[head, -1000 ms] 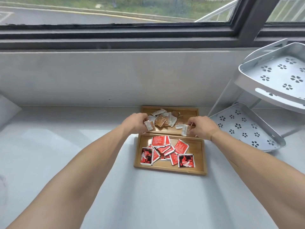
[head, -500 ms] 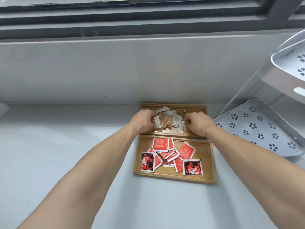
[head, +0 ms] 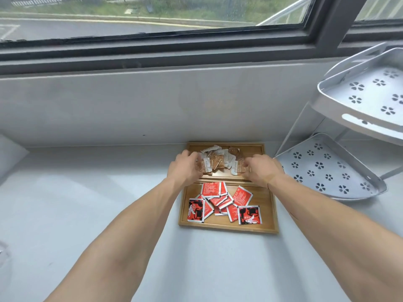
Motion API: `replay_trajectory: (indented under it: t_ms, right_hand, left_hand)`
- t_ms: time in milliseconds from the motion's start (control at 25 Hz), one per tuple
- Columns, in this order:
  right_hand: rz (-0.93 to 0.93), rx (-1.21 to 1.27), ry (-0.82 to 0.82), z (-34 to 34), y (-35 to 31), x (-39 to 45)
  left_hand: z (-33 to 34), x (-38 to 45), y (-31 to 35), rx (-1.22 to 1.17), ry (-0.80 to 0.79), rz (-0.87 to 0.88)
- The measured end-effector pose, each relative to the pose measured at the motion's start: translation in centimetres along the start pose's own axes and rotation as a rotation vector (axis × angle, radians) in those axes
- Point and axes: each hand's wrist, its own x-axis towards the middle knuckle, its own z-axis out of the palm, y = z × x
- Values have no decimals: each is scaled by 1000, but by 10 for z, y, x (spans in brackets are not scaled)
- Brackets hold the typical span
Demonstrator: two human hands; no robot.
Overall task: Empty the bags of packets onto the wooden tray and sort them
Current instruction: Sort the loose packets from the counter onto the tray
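A wooden tray point(head: 267, 205) with two compartments lies on the white counter against the wall. Its far compartment holds several brown and white packets point(head: 220, 159). Its near compartment holds several red packets point(head: 222, 200). My left hand point(head: 185, 168) is over the far compartment's left side, fingers closed on a brown packet point(head: 205, 166). At the right side of that compartment, my right hand point(head: 261, 171) pinches another brown and white packet point(head: 236, 167). Both hands are blurred. No bags are in view.
A grey two-tier corner rack point(head: 327, 171) with flower-shaped holes stands right of the tray. The wall and window sill point(head: 152, 101) rise directly behind the tray. A pale object's edge point(head: 8, 153) shows at the far left.
Both hands stayed over the far compartment, each with a brown packet, and shifted slightly apart. The view tilted down, then back up so the window shows again.
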Motion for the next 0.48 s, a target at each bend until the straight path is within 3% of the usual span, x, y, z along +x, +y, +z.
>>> replay_trajectory:
  t_ms: [200,480]
  right_hand:
    - [43,-9,-89,-17,-2,-51]
    - [98,91,-91,-20,6,-138]
  left_hand:
    - [-14,-36,5,29,-159,6]
    - [-29,-88,23,59,-277,183]
